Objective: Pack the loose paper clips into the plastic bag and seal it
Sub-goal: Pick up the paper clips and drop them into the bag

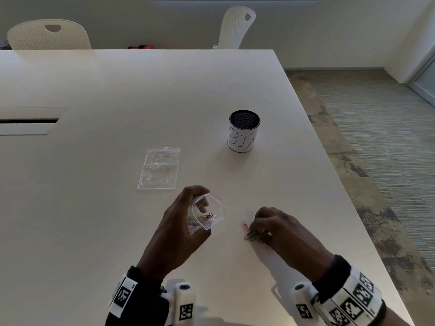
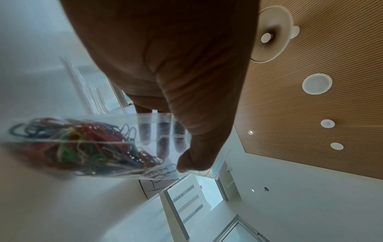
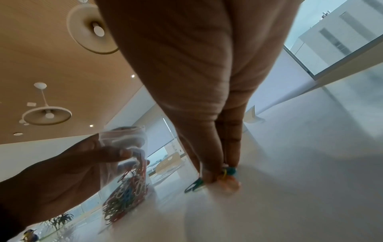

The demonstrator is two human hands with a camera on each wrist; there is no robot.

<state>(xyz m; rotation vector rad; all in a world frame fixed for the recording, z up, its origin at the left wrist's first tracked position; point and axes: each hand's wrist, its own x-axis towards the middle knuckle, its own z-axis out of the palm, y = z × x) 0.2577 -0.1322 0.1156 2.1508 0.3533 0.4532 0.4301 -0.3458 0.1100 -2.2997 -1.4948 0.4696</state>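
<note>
My left hand (image 1: pixel 186 208) holds a small clear plastic bag (image 1: pixel 207 212) just above the table, its mouth held open between thumb and fingers. Coloured paper clips (image 2: pixel 82 144) fill the bag's lower part (image 3: pixel 126 193). To the right, my right hand (image 1: pixel 263 228) is down on the table, its fingertips (image 3: pixel 225 163) pinching a few loose clips (image 1: pixel 253 235), green and other colours. A pink clip (image 1: pixel 245 225) lies on the table just left of those fingers.
A stack of empty clear bags (image 1: pixel 160 169) lies flat beyond my left hand. A mesh cup labelled BIN (image 1: pixel 243 134) stands farther right. The table's right edge (image 1: pixel 348 208) runs close to my right hand. Two white chairs stand at the far side.
</note>
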